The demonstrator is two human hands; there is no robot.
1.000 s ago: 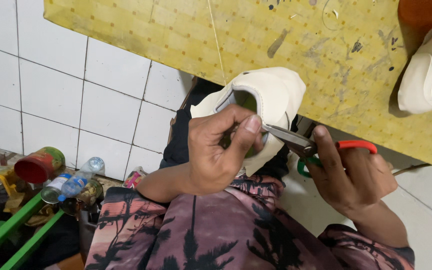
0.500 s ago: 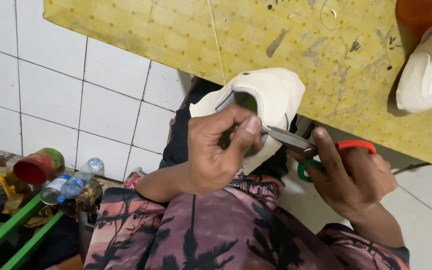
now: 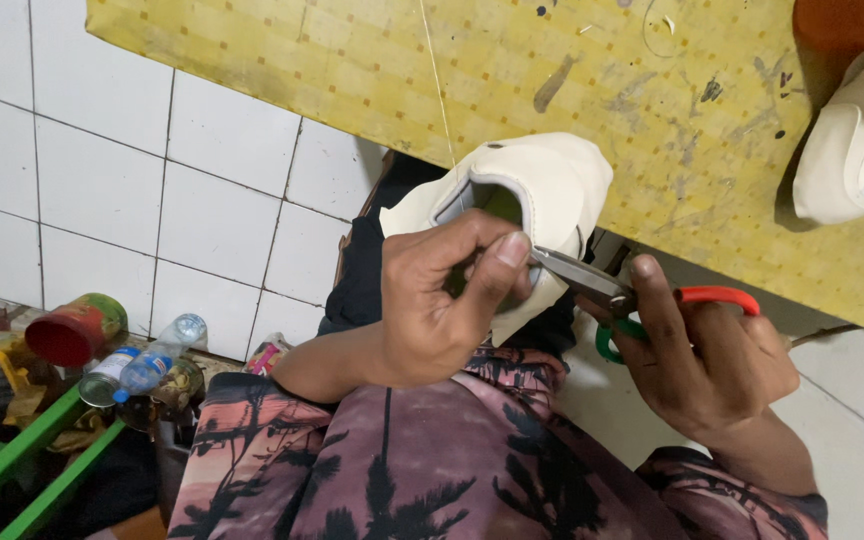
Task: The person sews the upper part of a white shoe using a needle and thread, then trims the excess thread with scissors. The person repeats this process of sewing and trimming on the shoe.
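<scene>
Head view: almost nothing has changed in the last second. The left hand (image 3: 437, 310) still pinches the edge of the cream shoe upper (image 3: 542, 195), thumb pressed to forefinger, held over the lap below the yellow table (image 3: 372, 70). At 3 o'clock the right hand (image 3: 712, 360) keeps its fingers through the scissors (image 3: 612, 290), blades nearly closed at that edge; trimming seemingly continues.
</scene>
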